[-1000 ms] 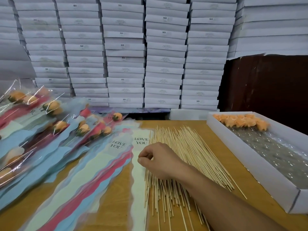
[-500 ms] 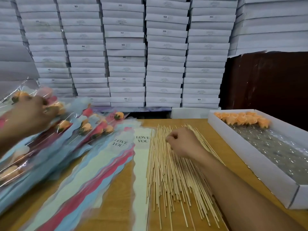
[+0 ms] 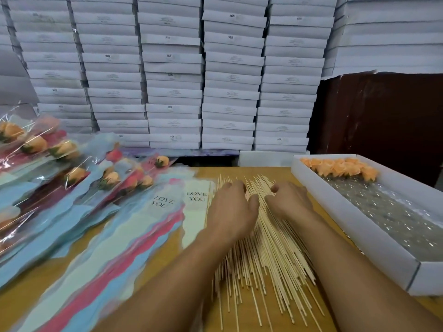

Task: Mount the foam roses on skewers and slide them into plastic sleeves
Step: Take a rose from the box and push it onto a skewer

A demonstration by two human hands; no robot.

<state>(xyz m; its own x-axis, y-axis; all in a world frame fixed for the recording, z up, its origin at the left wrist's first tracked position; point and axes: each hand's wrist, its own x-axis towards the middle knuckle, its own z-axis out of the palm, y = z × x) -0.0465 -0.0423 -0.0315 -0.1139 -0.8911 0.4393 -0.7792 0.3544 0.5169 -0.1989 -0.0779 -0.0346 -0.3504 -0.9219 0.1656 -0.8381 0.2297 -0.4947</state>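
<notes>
Nearest the table's front edge, two bare forearms reach forward over a loose heap of wooden skewers (image 3: 259, 248) fanned across the tabletop (image 3: 208, 172). Both hands sit on the heap's far end: the left hand (image 3: 231, 207) lies knuckles-up with its fingers bent down into the sticks, the right hand (image 3: 287, 200) just beside it with fingers curled under. Whether either has actually pinched a single skewer I cannot tell, since the fingertips are hidden from above. These sticks look thin, light and stiff, likely to roll and to snap if bent, so one is best teased off the edge of the pile and held near its middle or blunt end. Beside the left hand lie empty plastic sleeves (image 3: 134, 236) printed "LOVE YOU", flimsy and probably slippery, wanting their mouths opened before anything slides in. Farther left, finished sleeved roses (image 3: 72, 173) are piled up. Over to the right, a long white tray (image 3: 347, 226) holds the remaining orange foam roses (image 3: 340, 167) bunched at its far end; they look soft and crushable, better taken gently round the base. Behind everything rise stacked white boxes (image 3: 172, 75).
</notes>
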